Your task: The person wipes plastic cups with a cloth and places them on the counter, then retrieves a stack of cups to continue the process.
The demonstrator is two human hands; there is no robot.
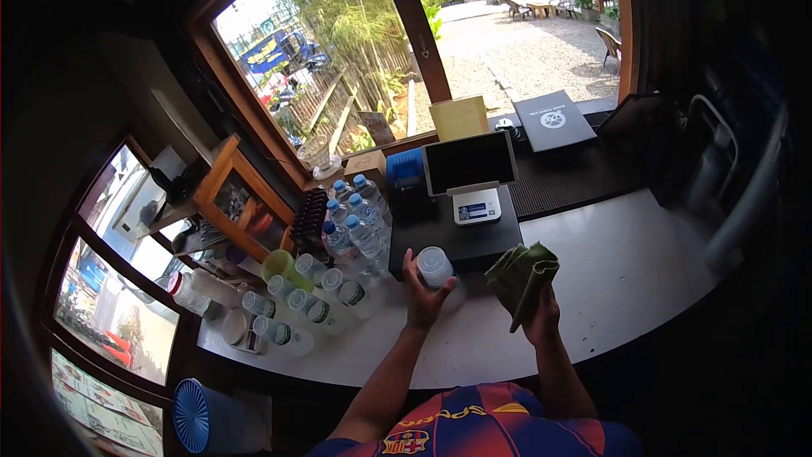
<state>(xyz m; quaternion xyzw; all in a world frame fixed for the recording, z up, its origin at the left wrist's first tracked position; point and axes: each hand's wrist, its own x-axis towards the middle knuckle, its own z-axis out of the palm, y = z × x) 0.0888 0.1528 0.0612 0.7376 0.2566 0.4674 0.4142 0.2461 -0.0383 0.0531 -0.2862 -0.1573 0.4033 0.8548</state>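
Note:
My left hand [425, 296] is wrapped round a clear plastic cup [435, 265] with a whitish top, over the white counter [499, 347] and just in front of the black box under the tablet. In my right hand [542, 315] is a folded green cloth [523, 279], raised above the counter to the right of the cup. Several similar cups [307, 305] with printed labels stand in rows to the left of my left hand. A tablet [470, 162] on a white stand sits on the black box [461, 241] beyond both hands.
Water bottles [365, 218] with blue caps stand behind the cups, beside a green container [279, 265]. A wooden cabinet [245, 207] is at the left. Near the window lies a dark menu folder [556, 121]. A blue-lidded bin [211, 417] stands below the counter's left end.

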